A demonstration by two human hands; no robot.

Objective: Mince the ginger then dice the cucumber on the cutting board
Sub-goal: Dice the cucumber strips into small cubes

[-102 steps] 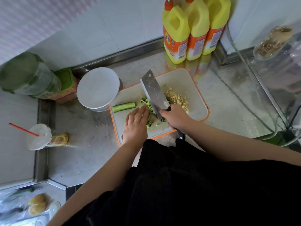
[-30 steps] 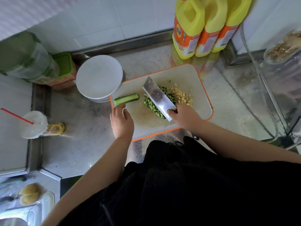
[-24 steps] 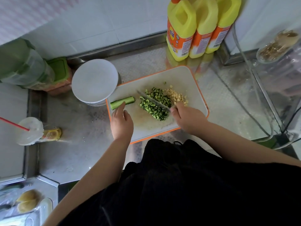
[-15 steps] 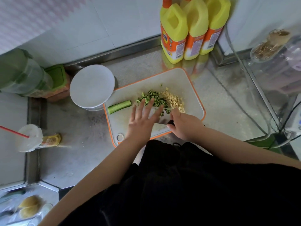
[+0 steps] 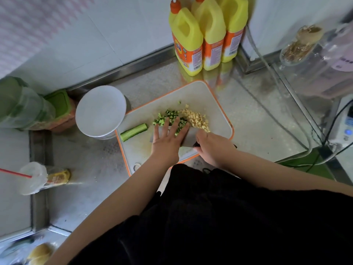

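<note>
With the left hand [image 5: 168,142] flat on the cleaver [image 5: 188,139] the right hand [image 5: 212,146] clasps, a slip could scatter diced cucumber [image 5: 169,119] into the ginger [image 5: 196,118].

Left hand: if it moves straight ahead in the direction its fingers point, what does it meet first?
The left hand lies flat on the cleaver blade; its fingertips already reach the diced cucumber, so probably that pile comes first.

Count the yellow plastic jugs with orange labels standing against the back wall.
3, in a tight row behind the cutting board: the nearest yellow plastic jug, the middle jug and the farthest jug. Another behind them cannot be ruled out.
</note>
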